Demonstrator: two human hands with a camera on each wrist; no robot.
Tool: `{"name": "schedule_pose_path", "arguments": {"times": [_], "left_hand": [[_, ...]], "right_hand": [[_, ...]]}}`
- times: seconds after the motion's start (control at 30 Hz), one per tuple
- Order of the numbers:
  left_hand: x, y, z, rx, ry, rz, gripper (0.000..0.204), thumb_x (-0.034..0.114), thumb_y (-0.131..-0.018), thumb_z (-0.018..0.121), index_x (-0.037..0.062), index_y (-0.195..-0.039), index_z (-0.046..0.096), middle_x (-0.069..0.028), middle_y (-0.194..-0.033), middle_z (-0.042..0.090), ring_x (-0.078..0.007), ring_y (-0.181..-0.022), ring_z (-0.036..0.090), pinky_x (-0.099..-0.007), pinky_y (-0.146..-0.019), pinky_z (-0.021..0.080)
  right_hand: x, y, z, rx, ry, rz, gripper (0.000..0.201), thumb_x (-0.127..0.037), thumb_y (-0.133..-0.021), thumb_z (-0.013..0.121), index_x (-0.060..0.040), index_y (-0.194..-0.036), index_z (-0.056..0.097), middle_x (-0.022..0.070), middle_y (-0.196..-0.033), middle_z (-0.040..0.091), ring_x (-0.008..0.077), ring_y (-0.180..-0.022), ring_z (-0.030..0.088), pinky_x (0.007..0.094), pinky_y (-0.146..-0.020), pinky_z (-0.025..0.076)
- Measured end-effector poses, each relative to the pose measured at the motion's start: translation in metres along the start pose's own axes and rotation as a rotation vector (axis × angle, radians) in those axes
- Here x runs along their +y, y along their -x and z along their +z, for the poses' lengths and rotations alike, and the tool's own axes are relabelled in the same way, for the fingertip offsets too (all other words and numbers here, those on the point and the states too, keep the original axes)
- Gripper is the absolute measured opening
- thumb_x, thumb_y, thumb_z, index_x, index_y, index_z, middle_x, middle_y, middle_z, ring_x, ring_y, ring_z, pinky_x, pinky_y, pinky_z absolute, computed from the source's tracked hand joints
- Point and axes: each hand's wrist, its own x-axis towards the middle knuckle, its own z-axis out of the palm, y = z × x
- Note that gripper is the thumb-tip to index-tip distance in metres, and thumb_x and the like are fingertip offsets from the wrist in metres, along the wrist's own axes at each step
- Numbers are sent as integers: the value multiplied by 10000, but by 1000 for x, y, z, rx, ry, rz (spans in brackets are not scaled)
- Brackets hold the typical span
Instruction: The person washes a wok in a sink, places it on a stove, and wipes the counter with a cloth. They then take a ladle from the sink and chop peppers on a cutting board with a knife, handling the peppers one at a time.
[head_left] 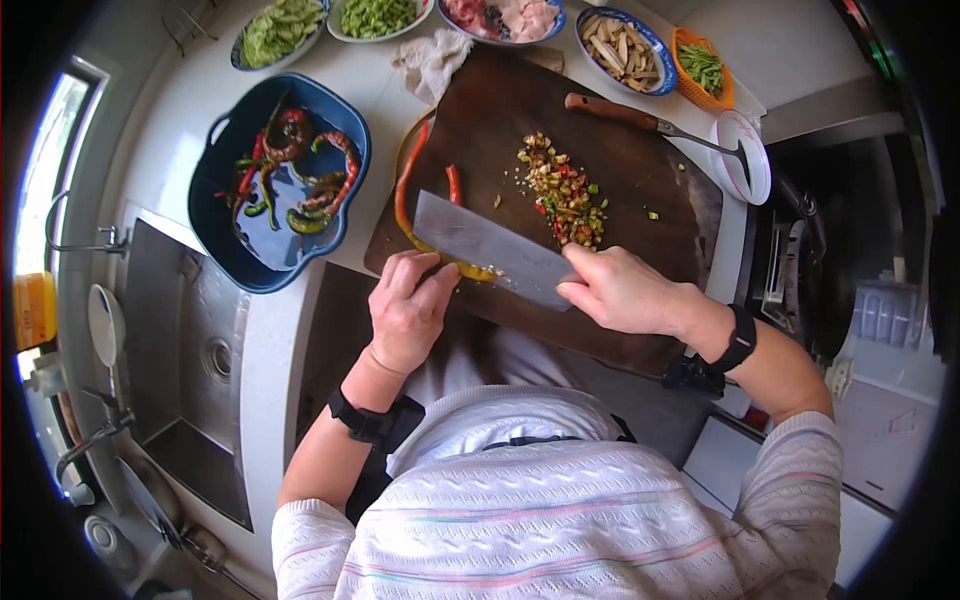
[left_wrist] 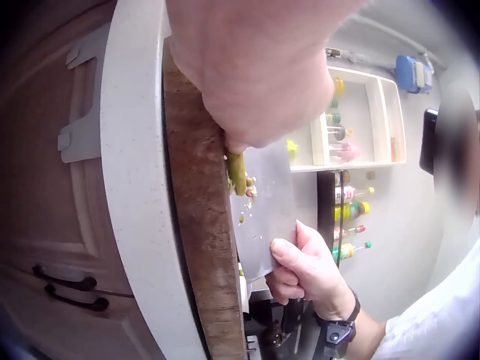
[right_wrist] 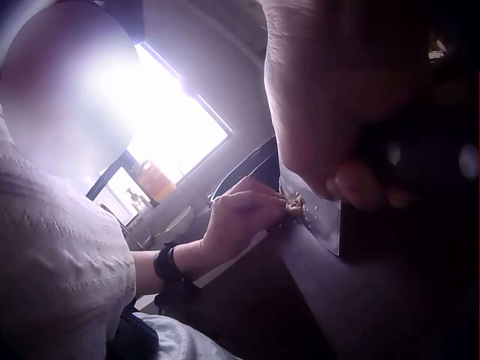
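Observation:
A yellow-green chili pepper (head_left: 472,271) lies near the front edge of the brown cutting board (head_left: 490,95), pinched under the fingers of my left hand (head_left: 403,312). My right hand (head_left: 635,293) grips a cleaver (head_left: 485,243) at its handle end, the handle hidden in the fist. The broad blade stands right against the pepper, close to the left fingertips, with small bits stuck to it. In the left wrist view, the pepper's cut end (left_wrist: 238,180) shows beside the blade (left_wrist: 262,202). Chopped peppers (head_left: 565,195) are heaped beyond the cleaver. A long red chili (head_left: 408,175) and a short red piece (head_left: 454,185) lie left.
A blue basin (head_left: 200,190) with whole peppers stands at left, above the sink (head_left: 190,340). A wooden-handled utensil (head_left: 610,110) crosses the board into a white bowl (head_left: 728,130). Along the back are several food dishes, an orange basket (head_left: 690,45) and a cloth (head_left: 432,62).

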Motion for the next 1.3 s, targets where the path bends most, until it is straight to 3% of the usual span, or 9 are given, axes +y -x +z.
{"name": "schedule_pose_path", "arguments": {"times": [0.17, 0.23, 0.43, 0.53, 0.6, 0.73, 0.93, 1.1, 1.3], "left_hand": [[6, -20, -15, -136, 3, -36, 198, -11, -691, 700, 42, -879, 666, -83, -887, 598, -261, -793, 599, -331, -689, 500], [3, -35, -35, -239, -5, -5, 196, -9, -703, 686, 47, -890, 670, -84, -894, 597, -265, -796, 599, -337, -697, 500], [-37, -90, -54, -545, -398, 278, 235, 66, -671, 645, 118, -892, 707, -62, -853, 522, -248, -907, 501, -360, -786, 403], [-52, -96, -49, -627, -444, 379, 214, 92, -661, 652, 137, -860, 717, -54, -840, 513, -237, -936, 482, -364, -830, 367], [-57, -97, -49, -657, -445, 418, 202, 99, -656, 657, 143, -843, 720, -52, -837, 512, -232, -945, 478, -368, -843, 356], [-64, -96, -52, -645, -376, 495, 130, 115, -653, 663, 140, -775, 701, -49, -835, 513, -226, -935, 476, -379, -854, 347], [-71, -95, -51, -611, -326, 604, 56, 122, -653, 659, 126, -709, 664, -43, -825, 512, -219, -941, 473, -395, -869, 340], [-71, -95, -50, -658, -310, 639, 74, 109, -644, 647, 119, -715, 665, -30, -806, 511, -210, -957, 473, -409, -892, 331], [-69, -94, -53, -655, -317, 655, 103, 93, -646, 626, 113, -737, 669, -28, -791, 514, -200, -960, 481, -411, -904, 326]], "right_hand": [[-21, 38, -10, 160, -149, 87, 172, -72, -861, 519, 37, -869, 387, 249, -638, 543, 450, -650, 566, 480, -552, 424], [-34, 46, -6, 156, -352, 253, 153, -50, -855, 502, 37, -874, 377, 247, -623, 536, 445, -637, 568, 472, -549, 424], [-66, 42, 31, 229, -499, 282, 149, -45, -855, 488, 35, -861, 362, 246, -581, 519, 429, -576, 565, 458, -510, 420], [-81, 34, 46, 261, -546, 278, 151, -45, -868, 472, 38, -846, 347, 220, -545, 517, 366, -481, 570, 425, -478, 435], [-90, 29, 52, 247, -658, 353, 147, -44, -881, 447, 39, -837, 334, 177, -511, 511, 268, -411, 561, 387, -438, 442], [-100, 23, 60, 277, -679, 345, 147, -41, -888, 431, 38, -827, 323, 147, -489, 498, 213, -401, 553, 365, -414, 442], [-111, 7, 71, 282, -685, 404, 153, -32, -882, 429, 38, -801, 320, 182, -524, 513, 232, -393, 555, 371, -402, 439], [-111, -6, 73, 268, -452, 374, 146, -19, -849, 458, 58, -807, 341, 266, -632, 541, 410, -604, 597, 455, -532, 461], [-99, -12, 103, 403, -320, 355, 172, -54, -847, 505, 65, -847, 381, 314, -723, 556, 489, -739, 564, 507, -647, 445]]}}
